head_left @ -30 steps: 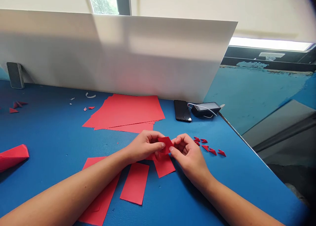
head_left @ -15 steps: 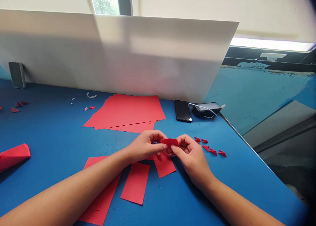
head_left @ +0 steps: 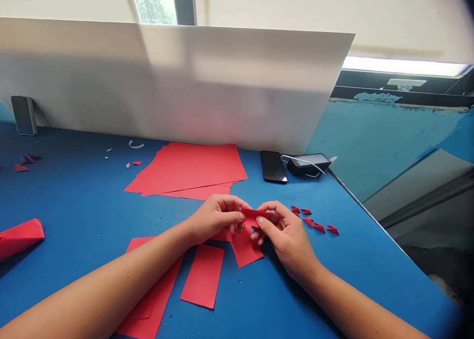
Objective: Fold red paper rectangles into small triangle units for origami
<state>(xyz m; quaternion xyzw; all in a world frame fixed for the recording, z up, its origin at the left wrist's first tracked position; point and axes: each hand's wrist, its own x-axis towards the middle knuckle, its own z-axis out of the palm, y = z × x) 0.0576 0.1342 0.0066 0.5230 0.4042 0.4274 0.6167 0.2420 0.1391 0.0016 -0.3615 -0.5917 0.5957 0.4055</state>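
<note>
A small folded strip of red paper [head_left: 253, 217] is held level between both hands above the blue table. My left hand [head_left: 222, 215] pinches its left end, and my right hand [head_left: 280, 229] grips the right end between thumb and fingers. Under the hands lies a red paper rectangle [head_left: 246, 247], partly covered. Another red rectangle [head_left: 203, 276] rests just left of it. Larger red sheets [head_left: 163, 292] lie partly beneath my left forearm. To the right of my right hand are several small folded red triangles [head_left: 319, 227].
Large red sheets [head_left: 192, 169] lie at the back by a white board [head_left: 222, 82]. A black phone [head_left: 274, 167] and a device with a cable [head_left: 308, 164] stand right of them. At left are a folded red piece [head_left: 22, 238], triangles [head_left: 21, 168] and an upright phone [head_left: 24, 115].
The folded strip has tipped slightly, showing more of its front face. My right hand's lower fingers have spread a little beneath it. The view has shifted slightly.
</note>
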